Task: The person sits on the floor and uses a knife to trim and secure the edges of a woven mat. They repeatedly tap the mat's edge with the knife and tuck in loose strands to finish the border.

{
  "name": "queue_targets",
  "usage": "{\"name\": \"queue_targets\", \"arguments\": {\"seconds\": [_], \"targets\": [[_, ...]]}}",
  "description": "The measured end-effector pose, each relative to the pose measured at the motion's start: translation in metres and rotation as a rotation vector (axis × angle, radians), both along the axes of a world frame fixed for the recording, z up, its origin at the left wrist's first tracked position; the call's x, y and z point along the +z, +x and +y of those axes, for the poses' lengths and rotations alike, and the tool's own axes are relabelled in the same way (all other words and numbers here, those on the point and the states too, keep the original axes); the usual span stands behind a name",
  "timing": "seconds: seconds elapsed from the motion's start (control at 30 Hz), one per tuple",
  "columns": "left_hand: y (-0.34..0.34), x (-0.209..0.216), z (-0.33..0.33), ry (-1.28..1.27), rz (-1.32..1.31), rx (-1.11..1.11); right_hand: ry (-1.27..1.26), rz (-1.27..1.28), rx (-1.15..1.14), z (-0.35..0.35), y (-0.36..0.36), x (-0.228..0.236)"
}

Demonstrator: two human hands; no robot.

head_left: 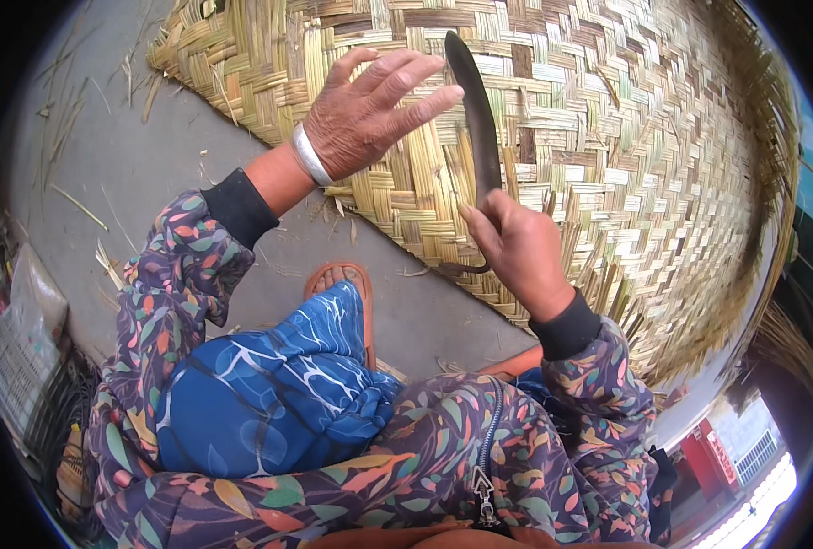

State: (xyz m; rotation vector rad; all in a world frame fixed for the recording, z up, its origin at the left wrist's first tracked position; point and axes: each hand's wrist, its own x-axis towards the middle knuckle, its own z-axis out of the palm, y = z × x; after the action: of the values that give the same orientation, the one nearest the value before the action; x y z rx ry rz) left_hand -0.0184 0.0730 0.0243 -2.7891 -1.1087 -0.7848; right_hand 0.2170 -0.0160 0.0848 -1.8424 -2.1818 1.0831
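While my right hand (pixel 521 252) clenches the knife (pixel 481 119), my left hand (pixel 363 119) hangs spread and empty beside it. Under both lies the mat (pixel 626 156): its main weave looks complete; some loose ends (pixel 619 297) appear still untrimmed.

Even daylight, soft shadows, white glare lower right, curved fisheye edges
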Motion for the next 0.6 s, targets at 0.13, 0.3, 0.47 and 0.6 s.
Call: {"name": "queue_targets", "arguments": {"seconds": [0.13, 0.3, 0.47, 0.6], "targets": [[0.005, -0.001, -0.001, 0.026, -0.022, -0.032, 0.143, -0.489, 0.264, -0.013, 0.018, 0.004], [0.018, -0.01, 0.001, 0.077, -0.009, -0.074, 0.045, -0.501, 0.124, -0.026, 0.013, -0.023], [0.032, -0.005, -0.003, 0.074, -0.008, -0.131, -0.017, -0.42, -0.028, -0.024, 0.001, -0.033], [0.041, 0.0, -0.006, 0.032, -0.018, -0.154, -0.065, -0.244, -0.147, -0.026, 0.004, -0.022]]}}
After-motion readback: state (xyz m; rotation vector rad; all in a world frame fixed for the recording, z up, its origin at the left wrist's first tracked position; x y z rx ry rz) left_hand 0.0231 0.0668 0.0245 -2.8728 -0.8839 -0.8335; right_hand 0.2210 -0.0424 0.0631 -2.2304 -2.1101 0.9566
